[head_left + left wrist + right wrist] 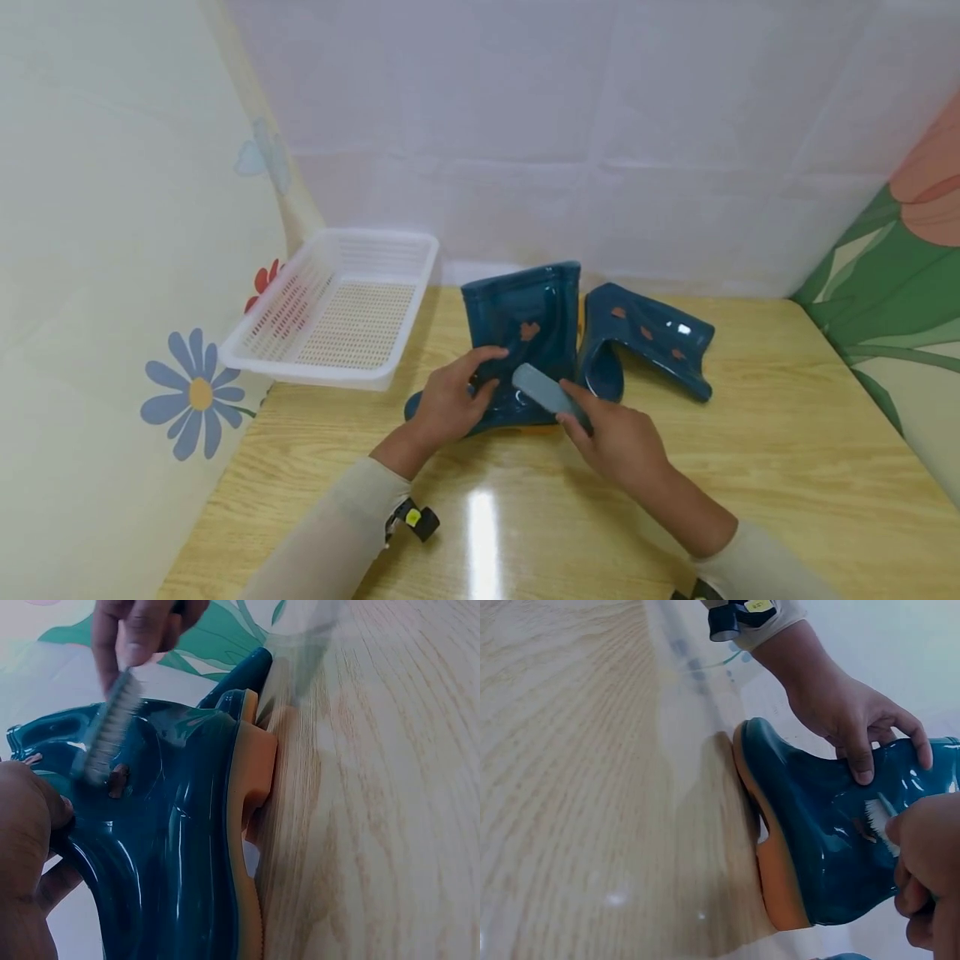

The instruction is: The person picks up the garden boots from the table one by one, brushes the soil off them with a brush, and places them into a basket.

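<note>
A dark teal rain boot (517,292) with an orange sole stands on the table, its toe to the left. My left hand (450,402) grips the boot at the front of its shaft, thumb on the near side. In my right hand (628,440) is a scrub brush (542,388) with a grey-blue back, pinched between thumb and fingers. In the right wrist view the brush's white bristles (880,823) are at the boot's side, beside a brown patch (864,831). Another brown patch (529,332) shows higher on the shaft.
A second teal boot (652,329), its shaft bent over to the right, bears several brown patches. At the left stands a white plastic basket (382,375) with slotted walls. The wood-grain table (787,433) meets a pale sheet (525,150) behind, with flower-printed walls at both sides.
</note>
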A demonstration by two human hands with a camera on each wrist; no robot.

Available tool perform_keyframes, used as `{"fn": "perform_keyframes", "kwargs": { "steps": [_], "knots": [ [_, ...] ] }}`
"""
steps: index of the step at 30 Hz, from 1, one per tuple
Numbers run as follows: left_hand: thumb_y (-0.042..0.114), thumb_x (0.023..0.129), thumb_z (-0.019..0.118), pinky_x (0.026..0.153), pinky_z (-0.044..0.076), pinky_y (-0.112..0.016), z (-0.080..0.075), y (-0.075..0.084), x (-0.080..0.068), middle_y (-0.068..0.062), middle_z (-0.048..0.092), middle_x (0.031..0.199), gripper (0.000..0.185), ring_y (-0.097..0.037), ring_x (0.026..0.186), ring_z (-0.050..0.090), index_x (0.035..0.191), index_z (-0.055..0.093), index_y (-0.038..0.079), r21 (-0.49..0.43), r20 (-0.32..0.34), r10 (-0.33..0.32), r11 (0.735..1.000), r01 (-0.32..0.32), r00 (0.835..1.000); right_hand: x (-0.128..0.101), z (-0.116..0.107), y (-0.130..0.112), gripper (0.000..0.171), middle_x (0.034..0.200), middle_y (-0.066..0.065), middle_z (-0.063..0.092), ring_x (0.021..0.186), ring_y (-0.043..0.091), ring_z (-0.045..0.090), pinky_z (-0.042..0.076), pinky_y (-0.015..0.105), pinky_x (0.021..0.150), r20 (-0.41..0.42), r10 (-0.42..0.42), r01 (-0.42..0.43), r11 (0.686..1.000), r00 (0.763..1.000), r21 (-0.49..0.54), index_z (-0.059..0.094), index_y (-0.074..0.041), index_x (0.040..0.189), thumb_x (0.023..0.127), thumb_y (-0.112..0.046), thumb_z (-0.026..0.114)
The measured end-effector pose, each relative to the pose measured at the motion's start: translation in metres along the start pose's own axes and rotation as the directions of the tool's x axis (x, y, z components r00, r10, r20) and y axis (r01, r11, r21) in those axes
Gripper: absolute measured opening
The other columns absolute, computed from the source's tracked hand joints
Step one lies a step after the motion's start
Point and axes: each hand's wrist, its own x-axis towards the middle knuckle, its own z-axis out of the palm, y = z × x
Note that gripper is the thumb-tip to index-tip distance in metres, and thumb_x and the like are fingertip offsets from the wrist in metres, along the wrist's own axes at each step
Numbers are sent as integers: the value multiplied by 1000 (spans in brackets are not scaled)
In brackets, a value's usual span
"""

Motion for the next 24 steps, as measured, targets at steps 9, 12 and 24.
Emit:
{"fn": "perform_keyframes", "kwargs": {
  "steps": [9, 12, 24],
  "knots": [
    [1, 91, 75, 69, 57, -32, -2, 1, 1, -10, 70, 124, 51, -15, 74, 67, 136, 57, 17, -5, 4, 4, 1000, -4, 1000, -8, -1, 8, 46, 54, -12, 35, 46, 4, 33, 28, 25, 42, 15, -20, 20, 1000, 1000, -18, 62, -16, 141, 100, -36, 68],
    [1, 91, 75, 67, 56, -33, -2, 1, 1, -10, 71, 123, 51, -15, 75, 67, 136, 57, 18, 0, 1, 6, 1000, -6, 1000, -8, -1, 8, 49, 55, -12, 37, 46, 4, 33, 28, 24, 43, -16, -27, 27, 1000, 1000, -6, 60, -16, 143, 99, -36, 69],
    [1, 91, 75, 66, 56, -32, -1, 1, 0, -10, 70, 125, 51, -15, 73, 67, 136, 57, 17, 3, -7, 9, 1000, -9, 1000, -7, 1, 6, 45, 55, -11, 38, 47, 5, 35, 29, 25, 43, 24, -12, 12, 1000, 1000, -18, 62, -14, 140, 100, -33, 68]
  ]
}}
